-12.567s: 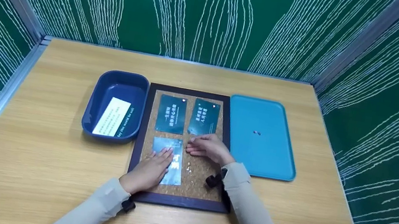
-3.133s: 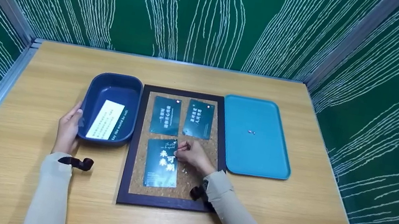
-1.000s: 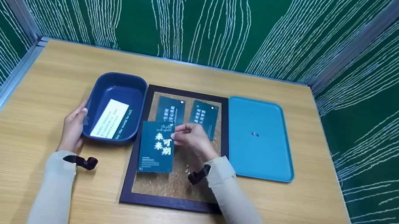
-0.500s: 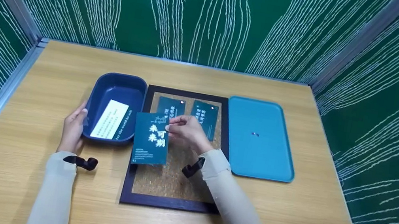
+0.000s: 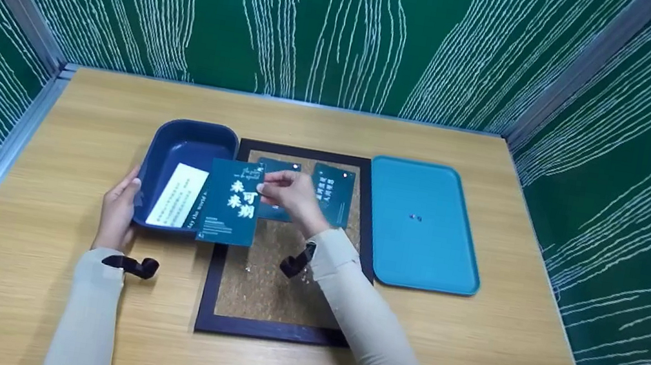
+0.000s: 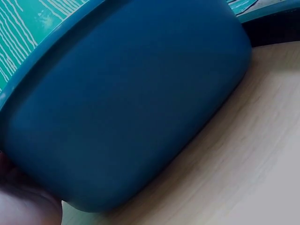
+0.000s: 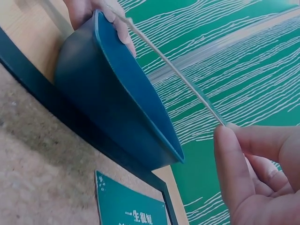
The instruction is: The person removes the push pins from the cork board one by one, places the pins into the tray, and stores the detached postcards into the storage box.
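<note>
My right hand [image 5: 291, 198] pinches a dark green card [image 5: 229, 213] with white lettering by its right edge. The card is raised over the right rim of a dark blue bin [image 5: 192, 134], seen almost edge-on in the right wrist view. My left hand [image 5: 118, 207] grips the bin's left side, with a thumb over the rim. Inside the bin lies another card [image 5: 178, 195] with a large white panel, partly covered by the raised one. Two green cards lie on the framed cork board [image 5: 268, 297]: the left card [image 5: 275, 212] is partly hidden, the right card [image 5: 336, 197] mostly visible.
A turquoise tray [image 5: 426, 250] with a few tiny pieces [image 5: 416, 218] stands against the board's right side. Small clear bits [image 5: 305, 277] lie on the cork. A green wall [image 5: 349, 30] with white lines rises behind the wooden table [image 5: 503, 341].
The card my right hand holds came up off the lower left of the cork and moved left and away from me, to the bin. Earlier, my left hand left that card for the bin.
</note>
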### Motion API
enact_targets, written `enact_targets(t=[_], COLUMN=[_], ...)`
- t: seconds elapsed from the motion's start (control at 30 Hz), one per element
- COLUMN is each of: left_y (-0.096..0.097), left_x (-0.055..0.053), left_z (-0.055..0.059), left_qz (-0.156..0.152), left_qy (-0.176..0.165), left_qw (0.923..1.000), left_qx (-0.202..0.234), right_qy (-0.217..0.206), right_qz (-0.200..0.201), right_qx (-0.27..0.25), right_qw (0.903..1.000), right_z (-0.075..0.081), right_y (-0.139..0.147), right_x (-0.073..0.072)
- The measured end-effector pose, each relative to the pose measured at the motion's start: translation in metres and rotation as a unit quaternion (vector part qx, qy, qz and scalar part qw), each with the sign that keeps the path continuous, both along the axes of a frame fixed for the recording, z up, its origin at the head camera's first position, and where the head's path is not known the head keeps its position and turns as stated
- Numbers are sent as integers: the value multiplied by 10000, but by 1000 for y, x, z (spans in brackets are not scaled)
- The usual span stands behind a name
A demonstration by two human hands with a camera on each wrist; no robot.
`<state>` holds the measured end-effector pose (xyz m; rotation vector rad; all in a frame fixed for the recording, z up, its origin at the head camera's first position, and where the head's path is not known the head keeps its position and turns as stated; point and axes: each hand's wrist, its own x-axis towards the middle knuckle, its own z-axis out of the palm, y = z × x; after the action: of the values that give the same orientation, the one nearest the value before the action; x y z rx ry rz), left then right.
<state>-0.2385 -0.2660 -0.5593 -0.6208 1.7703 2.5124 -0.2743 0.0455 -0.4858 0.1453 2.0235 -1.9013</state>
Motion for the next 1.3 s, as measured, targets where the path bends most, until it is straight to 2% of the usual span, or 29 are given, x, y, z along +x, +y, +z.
enact_targets(t=[0.4,0.77,1.1,1.3], left_y=[1,0,1,0], left_x=[0,0,1,1], left_z=[2,1,2,2], left_qz=[5,-69,2,2], left_qy=[6,-65,1,-73], left_qw=[9999,10000,9999,10000], left_qx=[105,3,134,-17], right_qy=[391,578,1009,1000], right_qz=[-482,-800,-970,-982], right_qx=[-428,-374,-270,-105], right_qw=[9972,9944,9898,9901], right_z=[-1,-5,-6,-9], right_y=[-26,-49,-68,-79], right_x=[-9,-17,-14,-12])
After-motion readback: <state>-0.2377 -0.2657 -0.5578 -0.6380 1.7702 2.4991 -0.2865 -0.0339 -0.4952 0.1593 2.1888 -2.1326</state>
